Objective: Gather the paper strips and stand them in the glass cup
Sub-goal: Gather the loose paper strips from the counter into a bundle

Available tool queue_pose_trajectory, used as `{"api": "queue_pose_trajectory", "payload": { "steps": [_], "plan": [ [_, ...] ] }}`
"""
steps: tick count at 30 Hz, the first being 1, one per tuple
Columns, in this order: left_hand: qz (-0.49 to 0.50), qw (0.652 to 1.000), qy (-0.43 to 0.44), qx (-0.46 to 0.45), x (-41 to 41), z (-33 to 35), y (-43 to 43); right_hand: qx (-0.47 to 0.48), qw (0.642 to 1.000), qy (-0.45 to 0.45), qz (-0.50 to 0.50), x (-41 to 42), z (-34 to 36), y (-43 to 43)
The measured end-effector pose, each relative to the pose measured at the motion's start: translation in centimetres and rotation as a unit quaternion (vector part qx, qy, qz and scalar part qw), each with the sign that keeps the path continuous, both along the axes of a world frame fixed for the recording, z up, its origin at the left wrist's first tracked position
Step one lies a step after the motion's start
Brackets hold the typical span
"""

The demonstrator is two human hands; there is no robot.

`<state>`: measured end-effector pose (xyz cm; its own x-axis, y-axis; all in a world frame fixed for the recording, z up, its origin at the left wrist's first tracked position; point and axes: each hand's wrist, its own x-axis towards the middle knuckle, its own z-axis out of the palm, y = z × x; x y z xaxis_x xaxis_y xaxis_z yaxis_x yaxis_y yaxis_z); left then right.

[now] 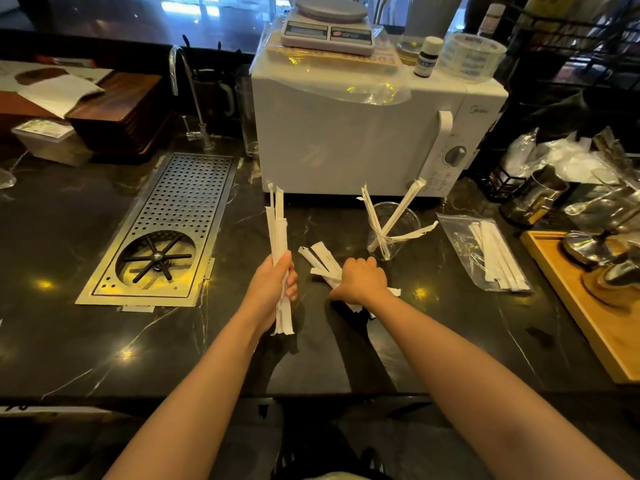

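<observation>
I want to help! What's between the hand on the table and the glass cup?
In the head view, only bare dark countertop separates the right hand from the glass cup.

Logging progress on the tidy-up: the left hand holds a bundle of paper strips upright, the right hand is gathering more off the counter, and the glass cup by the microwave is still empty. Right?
Not quite: the glass cup is not empty. The head view shows several paper strips already leaning inside it. The rest holds: the left hand grips an upright bundle, and the right hand closes on loose strips on the counter.
</observation>
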<state>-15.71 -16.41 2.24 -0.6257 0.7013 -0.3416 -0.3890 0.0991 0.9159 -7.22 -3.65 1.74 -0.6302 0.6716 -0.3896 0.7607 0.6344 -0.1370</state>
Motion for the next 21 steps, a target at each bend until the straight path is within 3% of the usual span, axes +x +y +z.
{"api": "queue_pose_trajectory", "payload": {
  "steps": [21],
  "plan": [
    [-0.004, 1.0, 0.004, -0.009, -0.4, -0.3, 0.3, -0.016, 0.996, -0.06, 0.057, -0.5, 0.6, 1.4]
  ]
}}
